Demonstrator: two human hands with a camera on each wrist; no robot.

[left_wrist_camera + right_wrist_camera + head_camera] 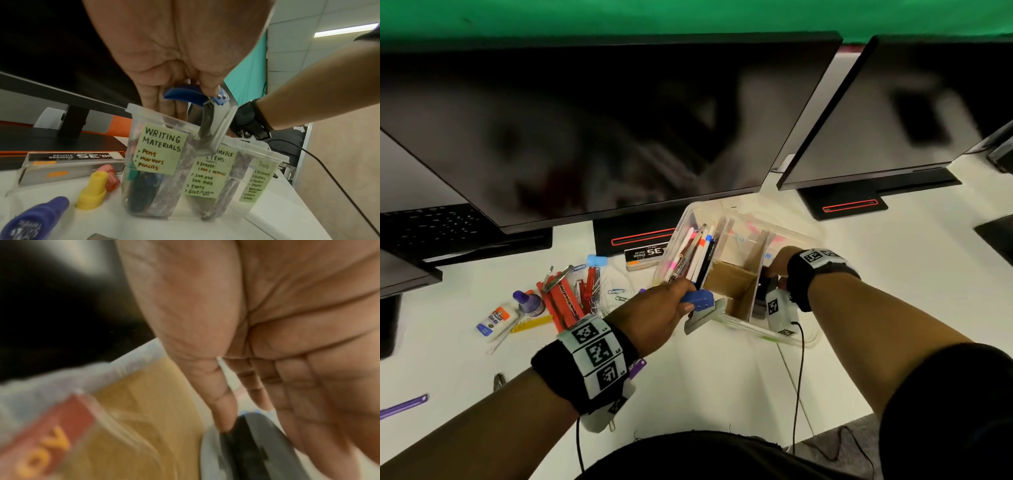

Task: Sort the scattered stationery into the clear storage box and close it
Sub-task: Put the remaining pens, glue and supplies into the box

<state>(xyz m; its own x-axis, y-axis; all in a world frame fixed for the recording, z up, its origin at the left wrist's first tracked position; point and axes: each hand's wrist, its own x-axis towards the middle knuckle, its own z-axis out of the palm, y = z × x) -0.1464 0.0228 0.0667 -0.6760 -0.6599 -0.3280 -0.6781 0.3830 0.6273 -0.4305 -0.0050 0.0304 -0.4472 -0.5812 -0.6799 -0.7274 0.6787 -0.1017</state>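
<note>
Punch at the box rim, black tool going in

Punch (700, 310) first: blue handle, grey metal jaw, held by the left hand (654, 313) with fingers curled round the handle. In the left wrist view its grey end sits right on the near rim of the box (207, 162), over the middle section. I judge it stiff, fairly heavy for its size and smooth on the metal, so the handle is the sound place to hold it (the jaw would pinch or slip). The label for tools is on the far-right section, so it likely belongs there.

The box is thin clear plastic with cardboard dividers (756, 260); light, easily tipped, best steadied by its wall. Pens (697, 255) already stand in the left section.

The right hand (779, 270) reaches into the right section, its fingers closed on a black object (246, 449); that view is blurred, so what the object is I cannot tell.

The surface (722, 377) is white and smooth. Left of the box lie a glue bottle (496, 318), a purple-capped bottle (529, 303), orange cutters (561, 301), paper clips (616, 292) and a staple box (645, 257). Two dark monitors (585, 120) stand behind, and a green wall (688, 17) beyond them.
</note>
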